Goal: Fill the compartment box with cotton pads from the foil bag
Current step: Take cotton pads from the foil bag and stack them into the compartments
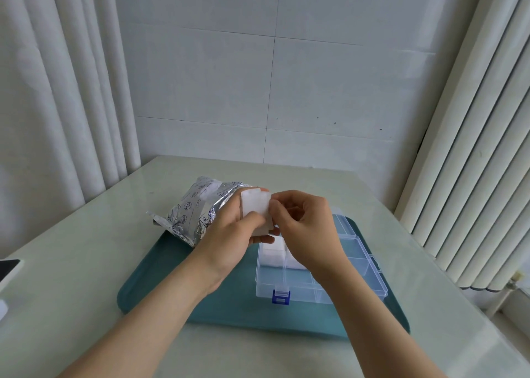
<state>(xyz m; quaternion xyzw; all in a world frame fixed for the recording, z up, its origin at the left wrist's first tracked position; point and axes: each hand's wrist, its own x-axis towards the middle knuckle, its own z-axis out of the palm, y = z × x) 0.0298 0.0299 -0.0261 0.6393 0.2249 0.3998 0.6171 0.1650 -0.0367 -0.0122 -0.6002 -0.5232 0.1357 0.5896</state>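
A stack of white square cotton pads (pixel 256 208) is held in the air over the far left part of the clear plastic compartment box (pixel 358 265). The box stands on a teal plastic tray (pixel 160 286) on the pale green worktop (pixel 86 248). The grip of the left hand (pixel 229 234) is curled round the stack, with the thumb lying across its front face. The grip of the right hand (pixel 304 228) is pinched on the stack's right edge. The crinkled silver foil bag (pixel 195 214) lies on its side just left of the hands, partly on the tray. White pads (pixel 272 253) are seen in a left compartment of the box, while the right compartments look bare.

The pads are judged to be very light, soft and easily squashed, with a fuzzy surface that clings sheet to sheet rather than slipping. A stack taken by one corner would probably fan out or shed sheets. It is best held across its flat faces with gentle pressure, or by opposite edges, and lowered squarely into a compartment.
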